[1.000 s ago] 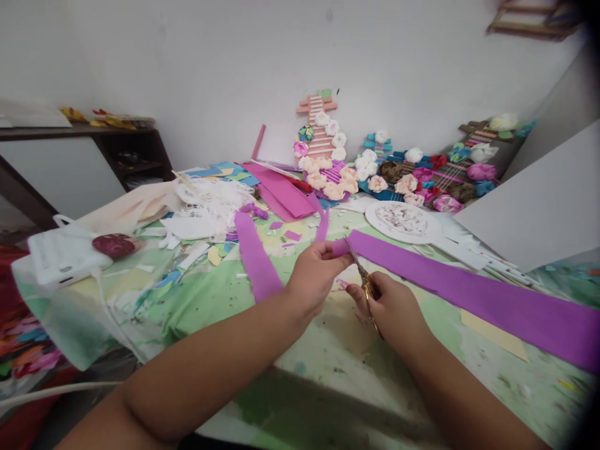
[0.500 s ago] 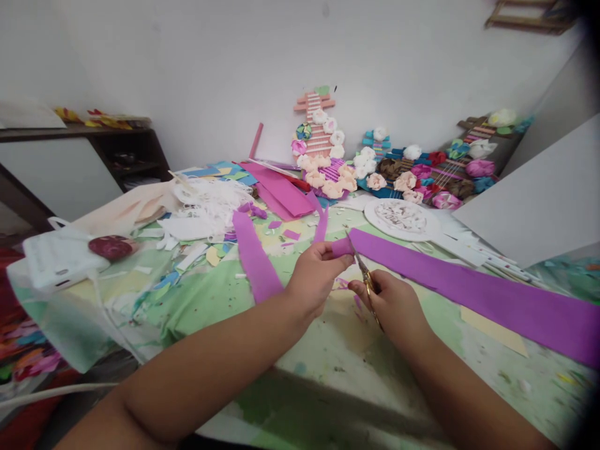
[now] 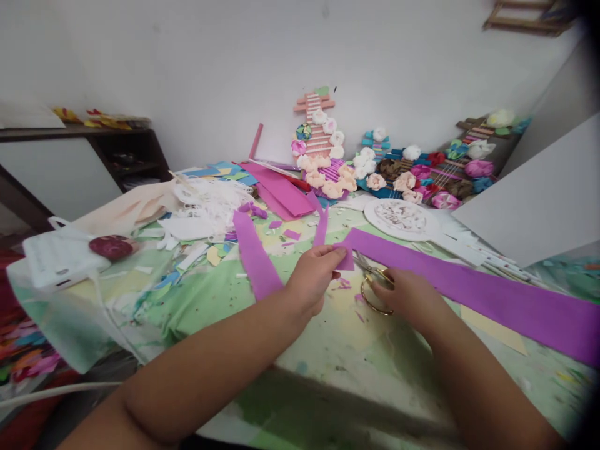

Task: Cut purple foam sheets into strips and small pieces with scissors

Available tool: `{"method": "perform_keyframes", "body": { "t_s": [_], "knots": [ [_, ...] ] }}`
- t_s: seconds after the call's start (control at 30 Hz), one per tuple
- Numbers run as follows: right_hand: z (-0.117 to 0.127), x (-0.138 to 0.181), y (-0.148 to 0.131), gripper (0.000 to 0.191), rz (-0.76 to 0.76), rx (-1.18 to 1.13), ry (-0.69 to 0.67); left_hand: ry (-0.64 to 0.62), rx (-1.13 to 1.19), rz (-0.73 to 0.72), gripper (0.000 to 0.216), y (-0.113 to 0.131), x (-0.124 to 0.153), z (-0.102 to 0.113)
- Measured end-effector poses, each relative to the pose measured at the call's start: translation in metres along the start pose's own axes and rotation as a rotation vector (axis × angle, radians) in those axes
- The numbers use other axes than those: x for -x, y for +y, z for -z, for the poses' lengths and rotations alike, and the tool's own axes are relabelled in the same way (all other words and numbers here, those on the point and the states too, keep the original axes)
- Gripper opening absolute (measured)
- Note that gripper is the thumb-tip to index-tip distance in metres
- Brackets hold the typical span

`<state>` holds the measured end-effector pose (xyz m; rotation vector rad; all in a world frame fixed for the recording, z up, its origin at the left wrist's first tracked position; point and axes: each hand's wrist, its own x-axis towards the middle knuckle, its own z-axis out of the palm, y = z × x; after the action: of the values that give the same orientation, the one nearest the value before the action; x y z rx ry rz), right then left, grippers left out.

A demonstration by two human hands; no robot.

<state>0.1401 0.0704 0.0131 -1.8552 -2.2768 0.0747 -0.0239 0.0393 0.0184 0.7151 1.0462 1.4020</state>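
My left hand pinches a small purple piece of paper between thumb and fingers. Just right of it, my right hand holds gold-handled scissors, their blades pointing left toward the paper. A long purple paper strip runs from beside the blades to the right edge of the view. Another purple strip lies left of my left hand, and a thin forked purple strip lies behind it. Tiny purple scraps are scattered under the scissors.
Flower-covered paper guitars lean on the wall at the back. White shredded paper, pink paper and a white round panel lie across the table. A white device with a cable sits at the left edge.
The scissors have come away from the strip's end and turned, with the right hand shifting right. The small piece in my left hand now hangs turned, seemingly separate from the long strip.
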Motion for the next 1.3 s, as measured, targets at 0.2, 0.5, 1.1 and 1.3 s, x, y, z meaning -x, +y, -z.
{"method": "perform_keyframes", "body": {
  "t_s": [0.2,0.5,1.1,1.3],
  "knots": [
    [0.0,0.009,-0.007,0.037,0.495,-0.056,0.577,-0.096,-0.076,0.013,0.014,0.002,0.003,-0.002],
    [0.003,0.021,-0.017,0.016,0.779,-0.081,0.736,-0.164,-0.131,0.001,0.015,0.0,0.004,-0.002],
    [-0.006,0.015,-0.02,0.025,0.032,-0.993,0.264,-0.175,-0.194,0.03,0.009,0.004,0.01,-0.005],
    [-0.004,0.016,-0.024,0.023,-0.002,-0.965,0.235,-0.21,-0.304,0.034,0.01,0.005,0.013,-0.007]
  ]
}}
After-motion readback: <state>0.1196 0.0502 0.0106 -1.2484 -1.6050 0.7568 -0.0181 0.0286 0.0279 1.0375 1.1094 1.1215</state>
